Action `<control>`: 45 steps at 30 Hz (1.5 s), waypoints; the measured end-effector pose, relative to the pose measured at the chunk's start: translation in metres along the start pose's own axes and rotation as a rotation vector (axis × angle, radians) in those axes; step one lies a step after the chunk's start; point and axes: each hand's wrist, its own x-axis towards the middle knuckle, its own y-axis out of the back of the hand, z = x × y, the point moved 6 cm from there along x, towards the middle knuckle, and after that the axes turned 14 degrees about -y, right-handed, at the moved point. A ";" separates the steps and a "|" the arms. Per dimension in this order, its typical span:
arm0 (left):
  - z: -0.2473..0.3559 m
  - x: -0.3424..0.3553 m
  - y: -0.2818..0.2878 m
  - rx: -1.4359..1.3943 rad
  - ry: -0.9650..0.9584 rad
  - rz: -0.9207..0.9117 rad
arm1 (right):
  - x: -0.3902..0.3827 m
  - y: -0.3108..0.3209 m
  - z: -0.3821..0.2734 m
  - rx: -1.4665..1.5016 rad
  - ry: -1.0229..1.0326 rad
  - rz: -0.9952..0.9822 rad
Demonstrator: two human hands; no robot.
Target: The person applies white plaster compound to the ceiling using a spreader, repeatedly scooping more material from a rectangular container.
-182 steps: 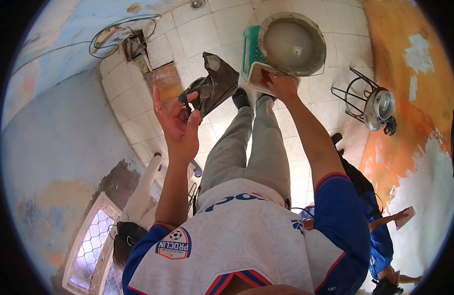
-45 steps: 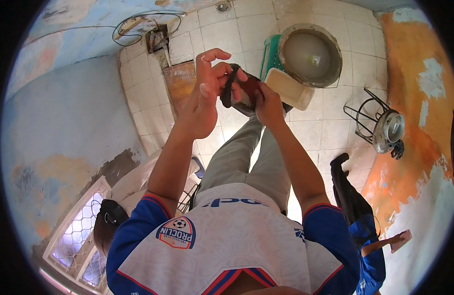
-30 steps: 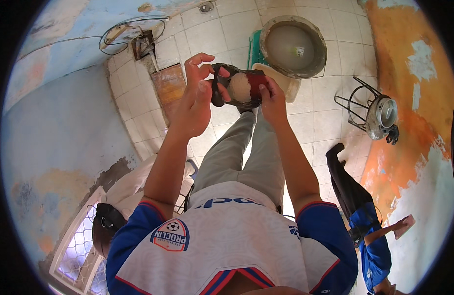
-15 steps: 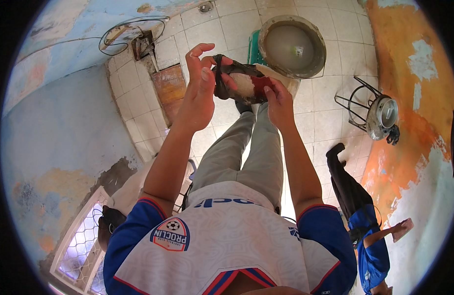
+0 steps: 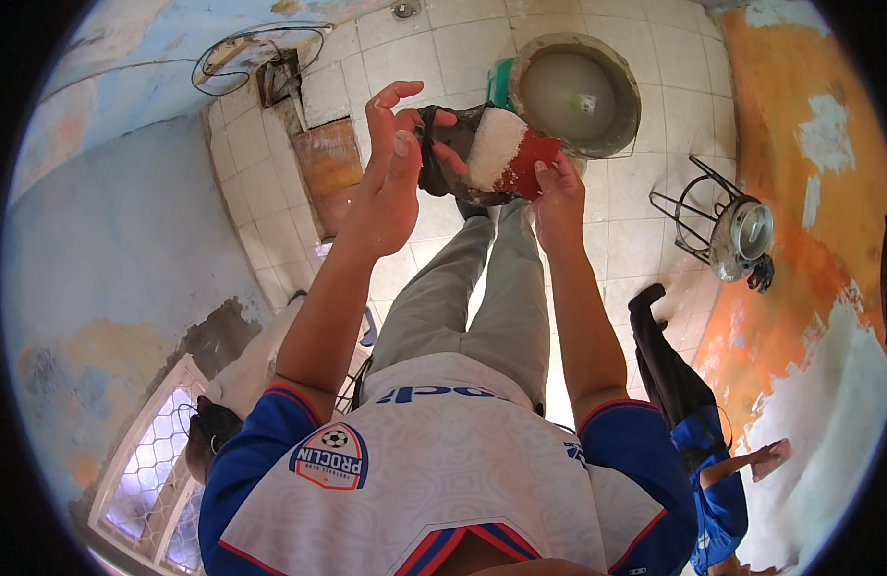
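In front of me my left hand [image 5: 390, 178] holds up a dark, thin plastic bag [image 5: 451, 154]. Its thumb and index finger stick out, while other fingers hook through the bag's gathered edge. The thumb and fingers of my right hand [image 5: 560, 197] pinch the right end of a flat red piece [image 5: 532, 165], perhaps a scraper. Pale, grainy powder [image 5: 498, 149] lies beside and over the left part of the red piece, at the bag's mouth. Where the red piece ends under the powder cannot be made out.
Beyond my hands stands a round, grimy bucket [image 5: 626, 120] of cloudy liquid, next to a green container [image 5: 500, 82]. A metal-legged stool [image 5: 688, 206] with a pot on it is at the right. Another person [image 5: 717, 480] works by the right wall. A brown board [image 5: 328, 168] lies left.
More of the red piece and the powder now shows, and my right hand has shifted slightly right and down. My left hand keeps its hold on the bag.
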 end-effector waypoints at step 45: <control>-0.018 -0.058 0.058 0.052 -0.050 0.263 | 0.031 0.081 0.015 -1.310 0.813 0.302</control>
